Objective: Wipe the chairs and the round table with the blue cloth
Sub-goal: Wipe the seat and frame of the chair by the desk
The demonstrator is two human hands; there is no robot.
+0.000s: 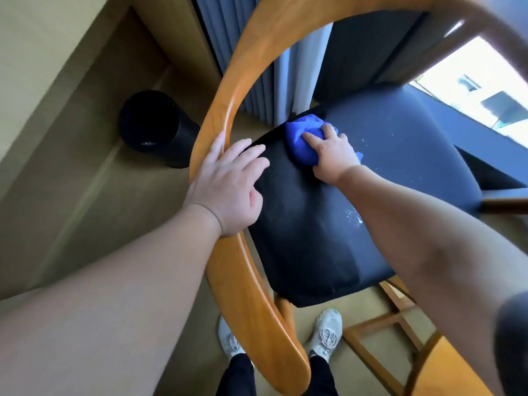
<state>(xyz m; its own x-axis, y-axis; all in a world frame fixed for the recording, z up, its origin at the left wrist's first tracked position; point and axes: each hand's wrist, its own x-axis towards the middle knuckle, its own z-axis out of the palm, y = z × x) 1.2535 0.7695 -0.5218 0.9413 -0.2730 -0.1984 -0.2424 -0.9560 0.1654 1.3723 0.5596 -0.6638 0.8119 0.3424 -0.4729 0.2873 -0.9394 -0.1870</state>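
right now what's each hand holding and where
The right hand holds the bunched blue cloth from above, pressing it on the chair seat. The left hand only rests on the wooden rail, fingers straight.

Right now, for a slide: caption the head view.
Right hand presses blue cloth on chair seat; left hand rests on rail.

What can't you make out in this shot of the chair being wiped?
Head view:
- Seat under the blue cloth: covered by cloth and right hand.
- Black bin's contents: too dark.
- Chair legs: mostly hidden by the seat.
- Chair's top rail: blurred, cut by the upper edge.
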